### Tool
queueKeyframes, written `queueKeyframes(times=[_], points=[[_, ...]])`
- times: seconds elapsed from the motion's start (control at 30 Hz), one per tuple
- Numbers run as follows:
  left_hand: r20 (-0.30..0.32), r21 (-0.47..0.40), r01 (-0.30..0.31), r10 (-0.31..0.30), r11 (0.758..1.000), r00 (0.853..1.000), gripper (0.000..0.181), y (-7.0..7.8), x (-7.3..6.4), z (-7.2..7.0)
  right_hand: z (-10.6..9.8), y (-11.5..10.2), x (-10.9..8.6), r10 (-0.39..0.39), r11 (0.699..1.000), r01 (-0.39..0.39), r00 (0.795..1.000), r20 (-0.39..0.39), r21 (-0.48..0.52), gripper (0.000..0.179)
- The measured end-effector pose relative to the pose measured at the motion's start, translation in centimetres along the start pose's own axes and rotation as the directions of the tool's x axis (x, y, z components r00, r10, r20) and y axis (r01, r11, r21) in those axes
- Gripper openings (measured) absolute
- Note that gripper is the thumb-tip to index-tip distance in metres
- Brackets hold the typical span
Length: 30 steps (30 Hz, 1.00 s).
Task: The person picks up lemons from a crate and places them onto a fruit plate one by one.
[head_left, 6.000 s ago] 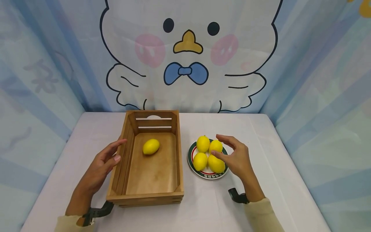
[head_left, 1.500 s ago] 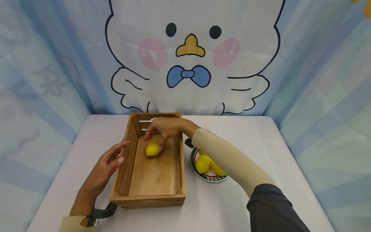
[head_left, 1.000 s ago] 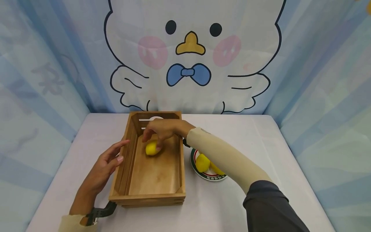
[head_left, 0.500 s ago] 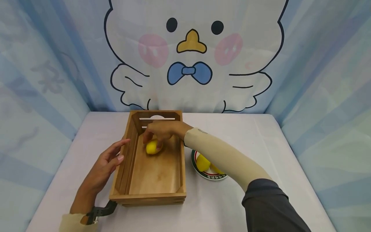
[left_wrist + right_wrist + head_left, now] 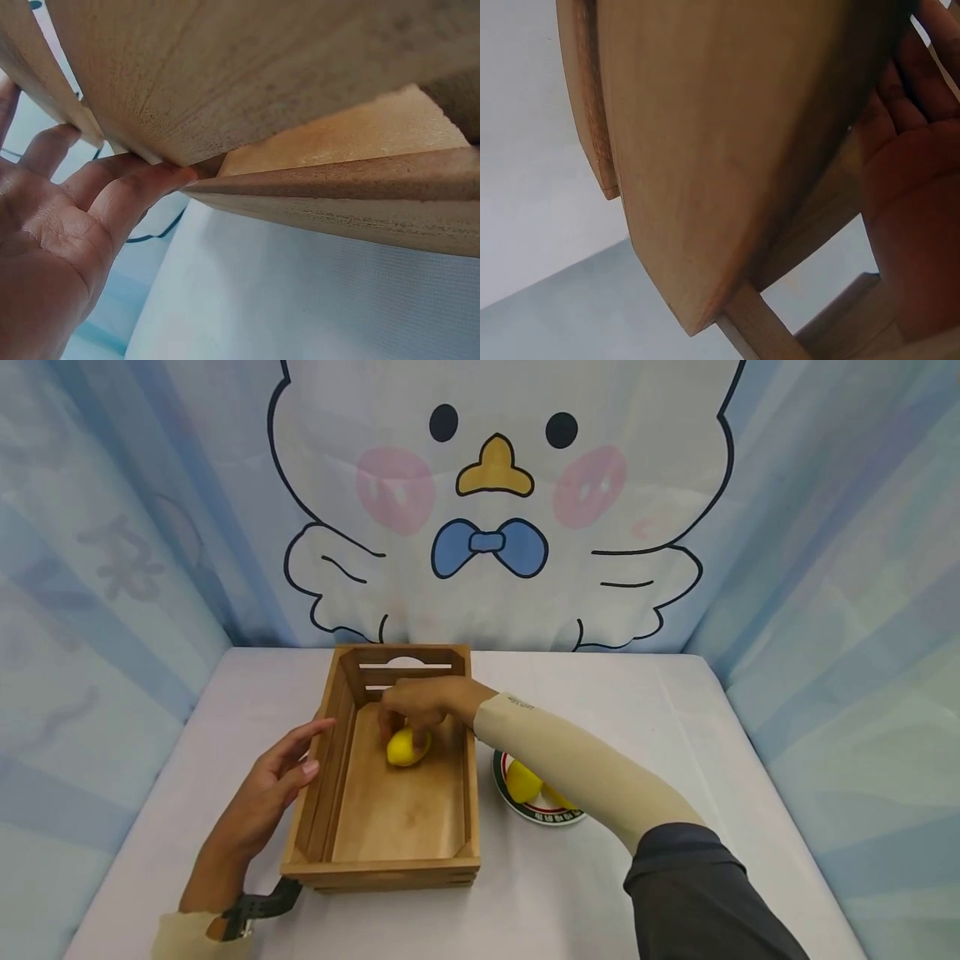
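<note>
My right hand (image 5: 420,700) reaches down into a slatted wooden crate (image 5: 382,868), its fingers and thumb around a yellow lemon (image 5: 405,749) low over the crate's floor. In the right wrist view, a crate slat (image 5: 720,150) covers the fingertips and the lemon is hidden. My left hand (image 5: 258,789) is at the crate's left wall, fingers extended and touching the slats, as the left wrist view also shows. To the right of the crate, a round plate (image 5: 540,815) with a green and red rim bears yellow lemons (image 5: 522,782), partly hidden beneath my right forearm.
A white cloth (image 5: 540,893) covers the table. Printed curtains (image 5: 487,610) with a cartoon bird enclose the back and sides. My right forearm, in a beige sleeve (image 5: 570,752), crosses over the crate's right wall and the plate.
My right hand has gone from the plate into the crate. Over the last second its fingers have closed around the lemon, which has shifted slightly right. The left hand stays at the crate wall.
</note>
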<state>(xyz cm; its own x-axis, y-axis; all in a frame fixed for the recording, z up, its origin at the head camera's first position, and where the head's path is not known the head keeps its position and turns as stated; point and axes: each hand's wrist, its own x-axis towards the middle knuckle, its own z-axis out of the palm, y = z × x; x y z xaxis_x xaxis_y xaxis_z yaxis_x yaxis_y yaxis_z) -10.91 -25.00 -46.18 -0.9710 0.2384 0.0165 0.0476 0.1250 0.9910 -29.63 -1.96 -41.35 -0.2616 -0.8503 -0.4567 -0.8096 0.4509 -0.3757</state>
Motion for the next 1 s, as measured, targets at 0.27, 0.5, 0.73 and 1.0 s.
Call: queueKeyframes(times=[0.27,0.5,0.73,1.0], points=[[-0.003,-0.001,0.001,-0.001,1.0,1.0,0.057,0.02,-0.05,-0.09,0.03,-0.31,0.06,0.067,0.998,-0.065,0.996,0.051,-0.026,0.051],[-0.011,0.01,0.017,-0.017,1.0,1.0,0.057,0.03,-0.01,-0.05,0.03,-0.2,0.05,0.074,0.997,-0.072,0.994,0.082,-0.026,0.047],[-0.017,-0.004,0.016,-0.016,1.0,1.0,0.057,0.2,-0.02,-0.12,-0.23,-0.12,-0.08,-0.007,0.999,0.002,0.994,0.112,0.042,0.048],[-0.02,0.016,0.045,-0.045,0.999,0.999,0.058,0.25,-0.07,0.12,-0.15,-0.07,-0.29,-0.07,0.991,0.055,0.99,0.12,0.122,0.047]])
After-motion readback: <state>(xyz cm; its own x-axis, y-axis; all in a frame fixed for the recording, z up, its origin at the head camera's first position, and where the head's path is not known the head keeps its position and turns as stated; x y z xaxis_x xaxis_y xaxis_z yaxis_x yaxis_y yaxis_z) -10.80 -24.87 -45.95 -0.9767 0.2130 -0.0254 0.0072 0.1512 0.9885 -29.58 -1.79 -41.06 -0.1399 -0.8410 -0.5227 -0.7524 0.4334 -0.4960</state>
